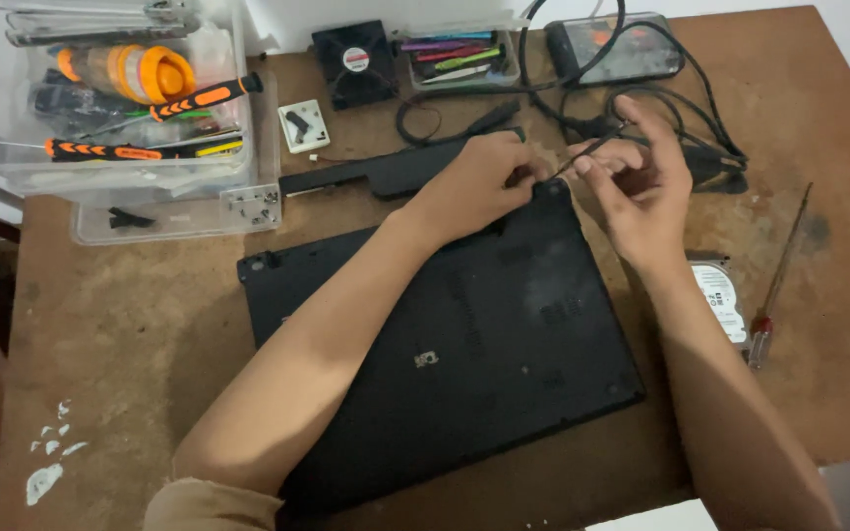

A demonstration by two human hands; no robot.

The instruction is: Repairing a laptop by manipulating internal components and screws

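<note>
Presently, a hard drive [722, 300] with a white label is seen just below the right hand [641, 182], beside a red-handled screwdriver [777, 280]. Well left of the left hand [479, 182], a clear plastic bin [110, 93] is filled with orange-and-black screwdrivers and an orange tape roll; above the hands, a small clear tray [456, 54] is packed with coloured tools. A black laptop [445, 344] is laid bottom-up under both forearms. Its top corner is pinched by the left hand; a thin black tool [587, 152] is gripped by the right.
</note>
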